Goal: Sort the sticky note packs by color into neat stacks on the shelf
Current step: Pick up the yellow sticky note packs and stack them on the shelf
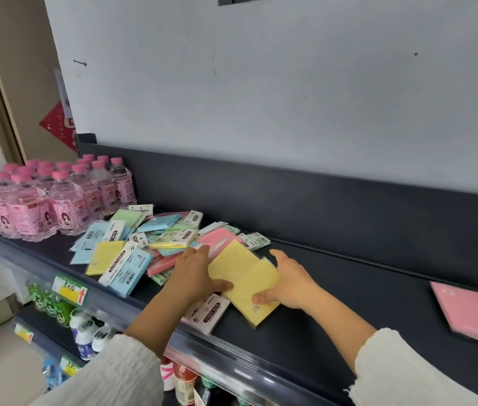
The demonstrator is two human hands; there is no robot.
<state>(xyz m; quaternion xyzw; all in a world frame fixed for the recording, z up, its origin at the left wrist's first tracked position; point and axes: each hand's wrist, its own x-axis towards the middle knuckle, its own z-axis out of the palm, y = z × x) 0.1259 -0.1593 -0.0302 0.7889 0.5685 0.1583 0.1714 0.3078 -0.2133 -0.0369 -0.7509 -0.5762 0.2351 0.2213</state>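
Note:
A few yellow sticky note packs (243, 276) lie overlapped near the front of the dark shelf (363, 288). My left hand (194, 273) grips their left edge, thumb on top. My right hand (287, 281) holds their right edge, its thumb pressing on the lowest pack. A pack with a white "STICKY NOTE" header (207, 312) lies under them at the shelf's front edge. To the left spreads a mixed pile of blue, green, yellow and pink packs (144, 244). Pink packs (472, 313) are stacked at the far right.
Shrink-wrapped pink-capped water bottles (44, 197) fill the shelf's left end. A raised dark back panel (319, 200) runs behind the shelf against a white wall. Price tags (69, 290) hang on the front rail, with bottled goods (85, 332) on lower shelves.

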